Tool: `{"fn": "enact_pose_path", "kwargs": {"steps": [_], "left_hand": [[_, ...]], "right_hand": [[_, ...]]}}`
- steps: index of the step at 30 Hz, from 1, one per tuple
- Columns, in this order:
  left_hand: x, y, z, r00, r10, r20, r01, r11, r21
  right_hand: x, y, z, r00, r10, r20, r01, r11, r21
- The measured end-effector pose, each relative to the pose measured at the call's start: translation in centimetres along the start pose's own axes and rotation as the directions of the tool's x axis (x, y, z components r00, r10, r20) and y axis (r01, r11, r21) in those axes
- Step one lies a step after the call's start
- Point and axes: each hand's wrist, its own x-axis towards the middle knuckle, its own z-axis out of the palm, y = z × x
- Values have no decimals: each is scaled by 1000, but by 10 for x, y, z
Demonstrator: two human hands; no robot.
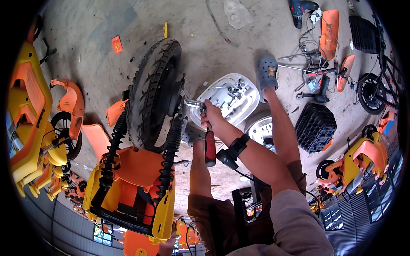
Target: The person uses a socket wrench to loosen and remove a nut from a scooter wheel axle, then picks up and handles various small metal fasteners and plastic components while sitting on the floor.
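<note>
In my right hand (211, 116) is a ratchet wrench (210, 147) with a red and black handle pointing down. The fingers are closed round its head end. Its chrome socket (194, 103) reaches left toward the hub side of a black knobbly wheel (150, 91). Black coil-spring shocks (170, 147) run from the wheel to a yellow and orange scooter body (164, 213). At the lower edge, a bit of my left hand or forearm (168, 243) shows beside that body; its fingers are hidden.
A white tray (253, 91) with metal parts lies between my grey clogs (267, 70). Rightward are a black crate (315, 127), a cordless drill (322, 90), cables and orange panels (329, 34). Yellow-orange scooters (358, 164) stand at both sides.
</note>
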Motion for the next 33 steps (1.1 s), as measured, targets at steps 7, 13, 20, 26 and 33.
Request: {"fn": "enact_pose_path", "kwargs": {"steps": [7, 13, 20, 26, 33], "left_hand": [[5, 8, -10, 1000, 7, 21, -7, 1000, 28], [9, 9, -8, 1000, -1, 20, 1, 1000, 25], [9, 13, -16, 999, 5, 38, -7, 999, 49], [9, 17, -20, 999, -4, 50, 2, 999, 39], [9, 13, -18, 998, 7, 56, -6, 1000, -10]], "right_hand": [[35, 68, -8, 484, -874, 47, 800, 421, -428], [-13, 32, 9, 943, -331, -32, 319, 926, -202], [6, -10, 3, 969, 222, 107, -244, 924, 294], [4, 38, 21, 833, -534, -148, 498, 838, -222], [1, 47, 9, 824, -567, 15, 540, 775, -328]]}}
